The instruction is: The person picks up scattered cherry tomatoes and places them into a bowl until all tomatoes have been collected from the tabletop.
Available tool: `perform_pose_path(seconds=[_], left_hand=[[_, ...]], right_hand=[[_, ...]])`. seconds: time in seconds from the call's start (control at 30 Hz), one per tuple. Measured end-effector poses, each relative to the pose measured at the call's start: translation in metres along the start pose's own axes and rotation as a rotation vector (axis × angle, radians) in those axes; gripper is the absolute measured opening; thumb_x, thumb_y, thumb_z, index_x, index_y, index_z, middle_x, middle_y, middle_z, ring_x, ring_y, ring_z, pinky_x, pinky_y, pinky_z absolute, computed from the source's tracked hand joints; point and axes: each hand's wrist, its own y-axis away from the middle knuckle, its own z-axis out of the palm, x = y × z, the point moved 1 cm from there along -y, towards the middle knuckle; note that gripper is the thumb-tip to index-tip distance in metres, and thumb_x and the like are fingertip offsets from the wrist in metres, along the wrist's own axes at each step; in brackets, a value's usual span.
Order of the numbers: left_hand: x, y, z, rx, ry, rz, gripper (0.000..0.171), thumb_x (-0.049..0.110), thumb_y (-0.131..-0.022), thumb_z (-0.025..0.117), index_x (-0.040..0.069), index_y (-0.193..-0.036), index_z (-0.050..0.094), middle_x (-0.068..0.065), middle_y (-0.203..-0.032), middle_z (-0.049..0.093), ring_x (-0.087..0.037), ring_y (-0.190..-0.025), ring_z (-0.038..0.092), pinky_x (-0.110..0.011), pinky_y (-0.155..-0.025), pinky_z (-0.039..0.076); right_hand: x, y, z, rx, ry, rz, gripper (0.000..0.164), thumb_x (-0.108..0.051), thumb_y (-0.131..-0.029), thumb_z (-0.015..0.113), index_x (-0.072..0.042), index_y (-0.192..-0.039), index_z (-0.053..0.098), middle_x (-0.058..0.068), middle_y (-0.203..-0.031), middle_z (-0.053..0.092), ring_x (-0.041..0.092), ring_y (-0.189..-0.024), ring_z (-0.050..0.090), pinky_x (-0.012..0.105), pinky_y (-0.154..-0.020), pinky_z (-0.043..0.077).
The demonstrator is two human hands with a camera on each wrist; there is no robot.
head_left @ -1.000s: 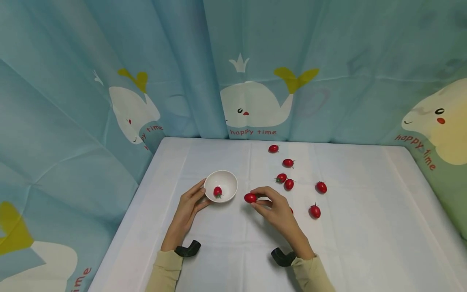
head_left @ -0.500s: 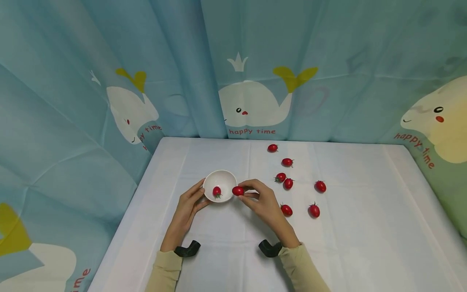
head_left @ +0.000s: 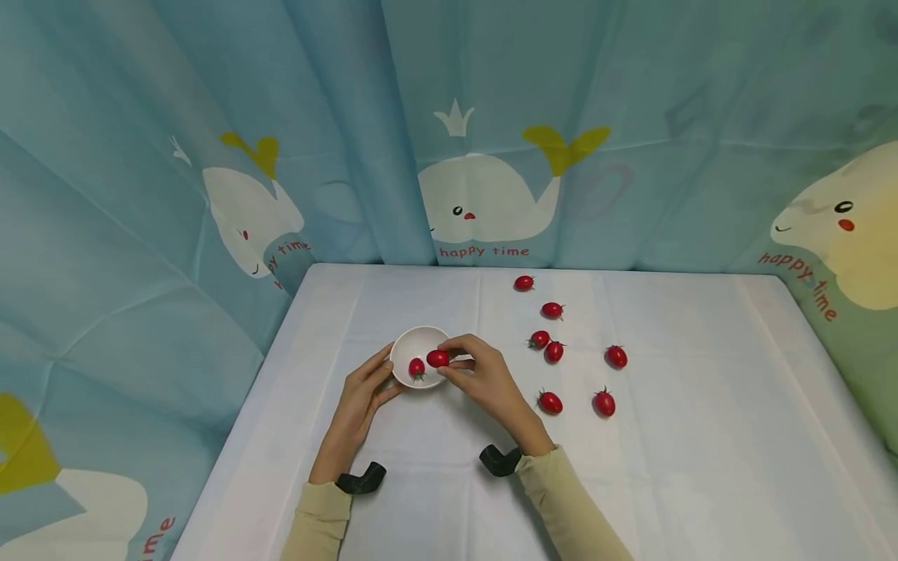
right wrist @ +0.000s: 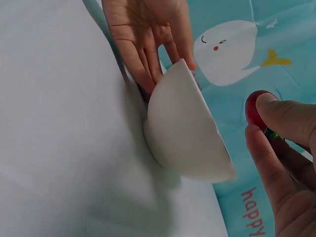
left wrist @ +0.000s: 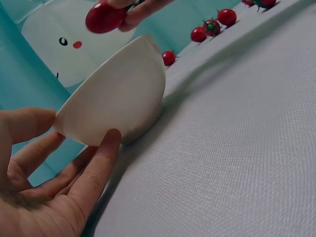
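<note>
"Leftward went the right grip (head_left: 484, 379) since a second ago, and its pinched tomato (head_left: 438, 358) went from beside the bowl (head_left: 412, 343) to over the bowl's right side. The bowl has stayed put."

"Are both grips busy?"

"Yes, I can see that from my far-off seat. The right grip has its fingertips squeezed on the tomato, near the green stem (right wrist: 270, 133). The tomato is up higher than the rim and not touching it. The left grip (head_left: 361, 393) holds the bowl's left side — one fingertip low on the wall, one by the rim. One more tomato (head_left: 417, 365) sits inside."

"How will the pinched one feel?"

"Light, I think, with smooth skin that could slip. It may squash if I pinch hard, so I'd hold its fat middle softly. The bowl looks stiff and light, and might slide if bumped."

"What edges should I watch?"

"The bowl's right rim is just under the right fingers. Seven loose tomatoes (head_left: 616, 357) lie to the right, one near the right wrist (head_left: 535, 440). The farthest is near the counter's (head_left: 701, 428) back edge, by the blue cloth (head_left: 337, 93). Past them — off to the right — I have lots of room."
</note>
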Motion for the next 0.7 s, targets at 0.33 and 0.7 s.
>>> perform_pose_path(seconds=[0.33,0.7], left_hand=[[0.001,0.001,0.001,-0.009,0.017,0.016,0.051,0.012,-0.111,0.05,0.006,-0.16,0.039,-0.013,-0.168,0.032,-0.034,-0.151,0.039,-0.03,-0.101,0.061],[0.001,0.001,0.001,-0.003,0.025,0.012,0.05,0.011,-0.111,0.05,0.005,-0.16,0.04,-0.014,-0.169,0.032,-0.031,-0.149,0.042,-0.03,-0.1,0.062]], right_hand=[[-0.001,-0.016,0.016,-0.098,0.004,-0.057,0.034,-0.001,-0.09,0.08,-0.003,-0.121,0.067,0.012,-0.121,0.069,0.025,-0.11,0.07,0.02,-0.091,0.064],[-0.001,-0.029,0.026,-0.154,0.077,-0.071,0.028,-0.003,-0.092,0.078,-0.003,-0.117,0.067,0.012,-0.116,0.069,0.024,-0.106,0.072,0.02,-0.091,0.063]])
